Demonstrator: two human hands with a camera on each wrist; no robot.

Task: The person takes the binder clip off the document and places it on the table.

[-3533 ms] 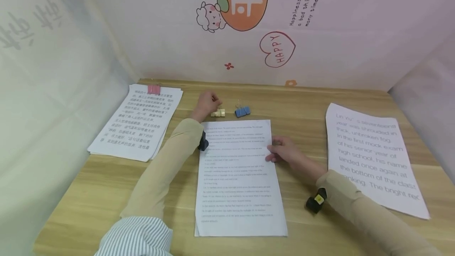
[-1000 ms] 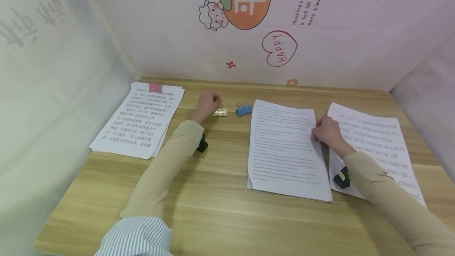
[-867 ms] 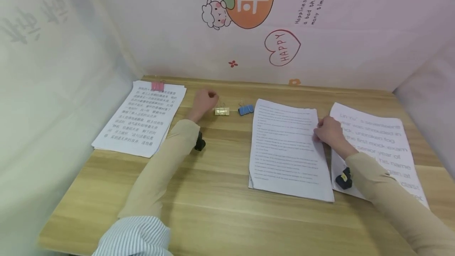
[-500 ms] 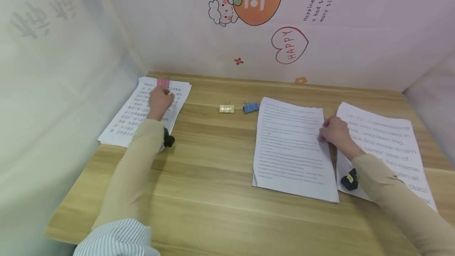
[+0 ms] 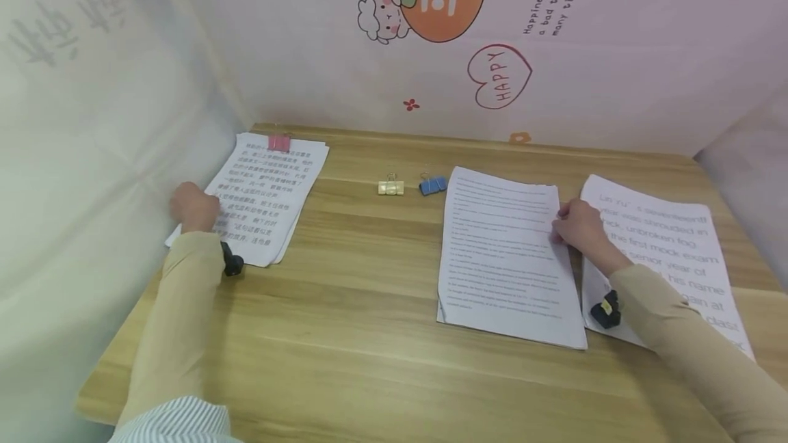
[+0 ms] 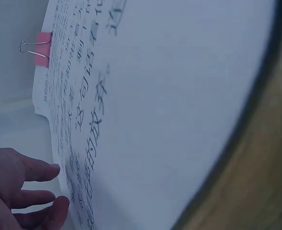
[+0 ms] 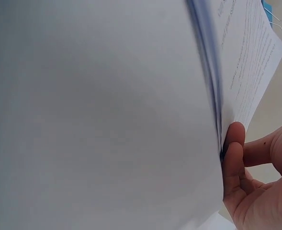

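My left hand (image 5: 194, 206) is at the left edge of the Chinese-printed stack of paper (image 5: 265, 183), its fingers loosely bent. In the left wrist view, the fingertips (image 6: 52, 168) are beside the sheets' edge, with a pink binder clip (image 6: 43, 49) on the stack's far edge. My right hand (image 5: 579, 227) pinches the right edge of a stack of small-print English pages (image 5: 501, 258). In the right wrist view, its fingers (image 7: 234, 153) are against the page edges.
A gold binder clip (image 5: 390, 188) and a blue binder clip (image 5: 433, 185) lie near the back of the wooden table (image 5: 345, 333). A large-print stack (image 5: 665, 238) lies under my right forearm. White printed cloth walls (image 5: 308, 74) surround the table.
The small-print stack has moved from the middle to the right with my right hand. My left hand has left the gold clip and moved left to the pink-clipped stack's left edge.
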